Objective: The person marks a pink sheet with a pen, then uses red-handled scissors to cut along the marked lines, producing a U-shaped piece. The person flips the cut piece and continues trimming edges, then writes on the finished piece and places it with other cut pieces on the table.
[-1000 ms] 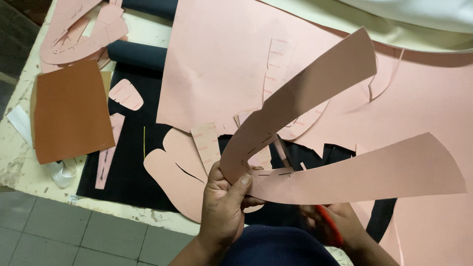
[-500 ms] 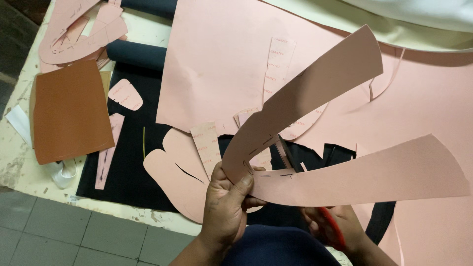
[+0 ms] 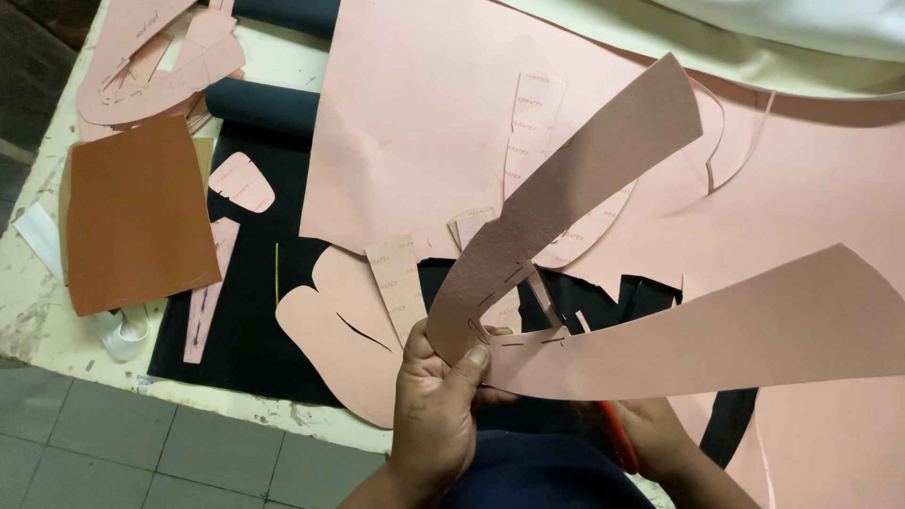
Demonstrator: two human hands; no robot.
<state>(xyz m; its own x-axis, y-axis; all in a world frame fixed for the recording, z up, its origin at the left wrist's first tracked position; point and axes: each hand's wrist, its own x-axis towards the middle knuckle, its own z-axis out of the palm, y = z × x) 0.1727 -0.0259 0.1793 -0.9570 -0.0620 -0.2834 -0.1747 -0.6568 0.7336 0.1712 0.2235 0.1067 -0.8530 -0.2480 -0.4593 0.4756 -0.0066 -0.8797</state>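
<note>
A V-shaped pink paper pattern piece [image 3: 603,283] is being held up above the counter [image 3: 57,320], pinched at its narrow joint by the closed left hand [image 3: 438,405], while red-handled scissors [image 3: 617,438] are being gripped by the closed right hand [image 3: 655,438] just below, their blades being worked into the joint beside a row of dashed marks. Judging by its clean outer edges, the piece is already being treated as cut free of the big pink sheet [image 3: 424,132], with only trimming at the joint seemingly left; other cut pink shapes [image 3: 325,330] are lying on the black fabric [image 3: 245,320].
</note>
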